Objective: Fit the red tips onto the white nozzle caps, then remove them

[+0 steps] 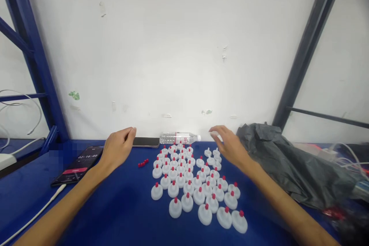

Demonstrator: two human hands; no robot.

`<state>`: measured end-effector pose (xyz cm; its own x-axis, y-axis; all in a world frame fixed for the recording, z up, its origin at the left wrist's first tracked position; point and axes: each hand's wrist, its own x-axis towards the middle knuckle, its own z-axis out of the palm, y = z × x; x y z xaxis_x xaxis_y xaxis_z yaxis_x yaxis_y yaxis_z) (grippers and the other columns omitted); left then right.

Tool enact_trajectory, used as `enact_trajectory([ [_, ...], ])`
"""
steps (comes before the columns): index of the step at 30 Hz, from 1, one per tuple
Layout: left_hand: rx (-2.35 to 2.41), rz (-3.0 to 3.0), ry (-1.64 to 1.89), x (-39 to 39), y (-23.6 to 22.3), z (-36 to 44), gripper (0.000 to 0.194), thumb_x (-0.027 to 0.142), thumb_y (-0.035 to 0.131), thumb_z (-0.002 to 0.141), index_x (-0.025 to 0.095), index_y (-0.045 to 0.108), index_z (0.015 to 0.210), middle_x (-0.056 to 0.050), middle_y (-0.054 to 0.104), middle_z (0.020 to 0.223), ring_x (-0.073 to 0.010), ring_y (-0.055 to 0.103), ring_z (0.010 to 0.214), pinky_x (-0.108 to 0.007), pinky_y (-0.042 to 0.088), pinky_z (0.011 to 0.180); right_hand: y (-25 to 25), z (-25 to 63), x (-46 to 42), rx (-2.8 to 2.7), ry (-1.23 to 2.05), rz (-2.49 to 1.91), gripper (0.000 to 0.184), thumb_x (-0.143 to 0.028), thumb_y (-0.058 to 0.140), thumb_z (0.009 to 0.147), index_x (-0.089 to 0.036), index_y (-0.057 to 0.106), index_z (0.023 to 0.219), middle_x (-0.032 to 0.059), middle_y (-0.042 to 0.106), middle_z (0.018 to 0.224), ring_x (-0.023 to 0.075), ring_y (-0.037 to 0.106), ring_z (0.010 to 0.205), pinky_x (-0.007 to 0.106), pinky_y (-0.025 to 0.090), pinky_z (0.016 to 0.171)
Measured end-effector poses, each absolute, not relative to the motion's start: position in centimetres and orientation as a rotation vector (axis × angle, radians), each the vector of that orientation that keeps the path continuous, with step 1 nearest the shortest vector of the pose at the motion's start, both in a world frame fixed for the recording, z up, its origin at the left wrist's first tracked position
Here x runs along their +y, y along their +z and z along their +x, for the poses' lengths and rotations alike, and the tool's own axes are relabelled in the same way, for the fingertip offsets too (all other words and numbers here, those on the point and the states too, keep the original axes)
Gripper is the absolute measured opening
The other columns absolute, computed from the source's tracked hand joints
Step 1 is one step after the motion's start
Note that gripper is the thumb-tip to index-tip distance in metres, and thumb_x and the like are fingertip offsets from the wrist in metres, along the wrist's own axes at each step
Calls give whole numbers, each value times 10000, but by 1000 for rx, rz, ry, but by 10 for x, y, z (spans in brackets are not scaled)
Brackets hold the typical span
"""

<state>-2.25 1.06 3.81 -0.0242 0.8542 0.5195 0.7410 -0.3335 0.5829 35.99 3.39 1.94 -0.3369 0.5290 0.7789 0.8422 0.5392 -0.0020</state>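
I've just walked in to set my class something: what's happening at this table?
A person's left hand and right hand are over a blue table crowded with white domed pieces. Most have red tips; a few near the right hand show none. Loose red caps lie near the left hand. Both hands' fingers are bent; whether either holds anything is unclear.

Beside the left hand point(119, 146), one phone point(80, 165), one dark slab point(145, 142) and about five loose red caps point(143, 163) are lying. Between the hands and nearer, one bottle point(178, 138) and over forty red-tipped pieces point(180, 180) are resting. Beside the right hand point(227, 144), about five untipped pieces point(211, 161) and one bag point(285, 161) are lying.
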Motion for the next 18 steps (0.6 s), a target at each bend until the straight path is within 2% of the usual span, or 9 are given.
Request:
enact_trajectory([
  [3, 1946, 2234, 1118, 19, 34, -36, 292, 399, 458, 891, 219, 454, 662, 15, 480, 600, -158, 383, 565, -290, 199, 566, 9, 342, 31, -2252, -467, -1062, 262, -243, 386, 1019, -235, 608, 1157, 61, 691, 1128, 218, 642, 1035, 428, 450, 968],
  [5, 1996, 2319, 965, 23, 28, -38, 217, 368, 488, 874, 220, 519, 719, -10, 579, 701, -182, 479, 639, -289, 237, 591, 3, 334, 28, -2321, -438, -1056, 297, -276, 370, 1030, -235, 606, 1205, 67, 692, 1163, 220, 634, 1072, 452, 407, 1023],
  [10, 2058, 2391, 660, 30, 19, -43, 131, 334, 541, 834, 234, 625, 827, -42, 670, 914, -227, 596, 819, -285, 319, 634, -8, 337, 27, -2462, -273, -1144, 429, -388, 287, 1046, -240, 528, 1368, 74, 605, 1356, 261, 495, 1312, 513, 311, 1117],
  [14, 2060, 2327, 430, 33, 14, -51, 81, 229, 614, 740, 235, 682, 783, -22, 726, 863, -220, 641, 794, -269, 362, 625, -15, 341, 30, -2528, -132, -1234, 487, -452, 256, 1040, -244, 504, 1404, 75, 560, 1407, 275, 466, 1342, 563, 254, 1146],
  [18, 2000, 2254, 281, 36, 7, -56, 191, 96, 618, 642, 227, 709, 747, 12, 754, 746, -180, 677, 727, -235, 404, 614, -15, 340, 30, -2538, -66, -1251, 490, -461, 242, 1038, -265, 561, 1353, 61, 599, 1365, 276, 475, 1331, 576, 237, 1148],
])
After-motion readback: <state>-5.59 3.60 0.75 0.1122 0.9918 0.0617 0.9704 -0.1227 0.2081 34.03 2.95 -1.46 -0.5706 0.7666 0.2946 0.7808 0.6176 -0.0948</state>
